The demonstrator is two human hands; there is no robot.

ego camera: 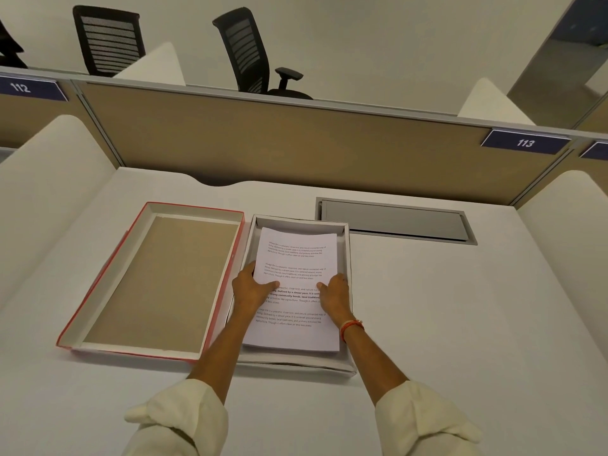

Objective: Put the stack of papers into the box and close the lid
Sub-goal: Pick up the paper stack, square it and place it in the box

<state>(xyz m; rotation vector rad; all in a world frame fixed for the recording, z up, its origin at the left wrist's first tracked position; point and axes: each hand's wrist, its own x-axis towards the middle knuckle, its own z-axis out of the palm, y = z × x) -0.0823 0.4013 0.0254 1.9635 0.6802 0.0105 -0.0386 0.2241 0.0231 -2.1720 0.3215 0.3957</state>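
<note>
Toward the left edge of the white desk (460,324) lay the red-edged lid (154,284), turned inner side up, its long right wall just beside the left wall of the open white box (346,245), which sat near the middle of the desk. A grey cable hatch (394,222) was set into the desk behind the box's far right corner.

The stack of printed papers (297,258) sat inside the box, its far end low against the far wall and its near end apparently not yet flat. The left hand (251,286) gripped the stack's left edge, fingers curled under and thumb pressed on top. The right hand (335,292) held the right edge the same way, close to the box's right wall; an orange thread band (351,326) circled that wrist.

To finish this step well, the near end probably needed lowering evenly, with both sides kept level so the sheets did not fan or catch on the near wall. The fingers would likely need to slip out sideways, thumbs last. A stack lying square and below the rim should let the lid seat cleanly.
</note>
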